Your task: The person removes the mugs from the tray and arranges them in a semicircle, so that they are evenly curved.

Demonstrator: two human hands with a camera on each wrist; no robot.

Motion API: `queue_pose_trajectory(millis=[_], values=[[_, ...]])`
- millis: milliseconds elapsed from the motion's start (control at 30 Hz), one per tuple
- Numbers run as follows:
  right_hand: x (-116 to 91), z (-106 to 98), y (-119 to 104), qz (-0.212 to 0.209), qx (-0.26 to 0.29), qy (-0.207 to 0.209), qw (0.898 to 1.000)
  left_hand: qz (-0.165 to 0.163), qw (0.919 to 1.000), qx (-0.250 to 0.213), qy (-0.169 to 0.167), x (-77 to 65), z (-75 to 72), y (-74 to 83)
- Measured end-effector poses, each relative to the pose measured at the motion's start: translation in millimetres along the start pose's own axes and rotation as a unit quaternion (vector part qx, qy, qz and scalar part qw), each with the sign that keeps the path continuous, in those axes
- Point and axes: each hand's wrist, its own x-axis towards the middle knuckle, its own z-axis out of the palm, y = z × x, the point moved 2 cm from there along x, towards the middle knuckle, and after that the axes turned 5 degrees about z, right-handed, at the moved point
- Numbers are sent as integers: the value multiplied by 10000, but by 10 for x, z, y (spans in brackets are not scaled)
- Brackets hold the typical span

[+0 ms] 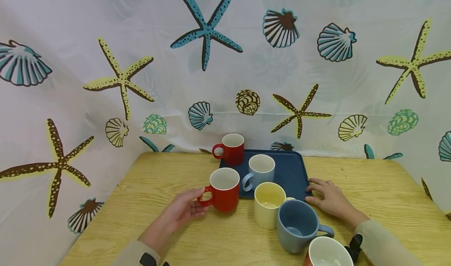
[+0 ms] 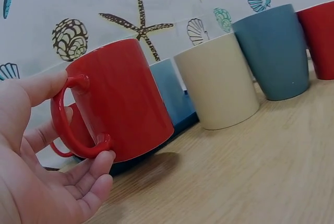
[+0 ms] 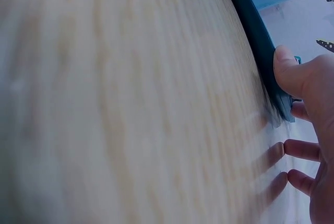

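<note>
L hand (image 1: 184, 209) grips the loop handle (image 2: 65, 136) of a glossy, straight-sided red ceramic mug (image 1: 226, 198), thumb and fingers closed on it. Mug sits just to the hand's R, about upright, its tall axis near vert., handle pointing L — base looks clear of the wood, w/ a shadow below. It's by the near L corner of a flat dark-blue rectangular tray (image 1: 290, 174), L hand much the nearer. White inside, shiny, no marks visible.

R hand (image 1: 331, 199) is relaxed, nothing grasped — thumb touching the tray's R edge nr the front corner. On the tray: a pale-blue mug (image 1: 264, 176) and a second red mug (image 1: 235, 156), back L. Nearer, on the light wooden table (image 1: 169, 172): a pale-yellow mug (image 1: 265, 215), a grey-blue mug (image 1: 292, 236), and a third red mug (image 1: 329, 254), partly cut off.
</note>
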Motion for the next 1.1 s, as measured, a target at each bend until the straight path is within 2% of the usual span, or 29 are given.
queue_pose_trajectory(millis=[233,500,667,1100], values=[[9,9,13,5,35,-37,10000,-62,9999,-95,38,-73,83,-74],[10,-14,-3,36,49,-79,10000,-14,9991,-195,-368,-139,126,-194],[12,-31,-15,1,48,-128,9999,-90,9992,-84,-391,-174,164,-242],[4,-28,-18,6,186,-210,9996,-85,9990,152,-407,-108,216,-263]])
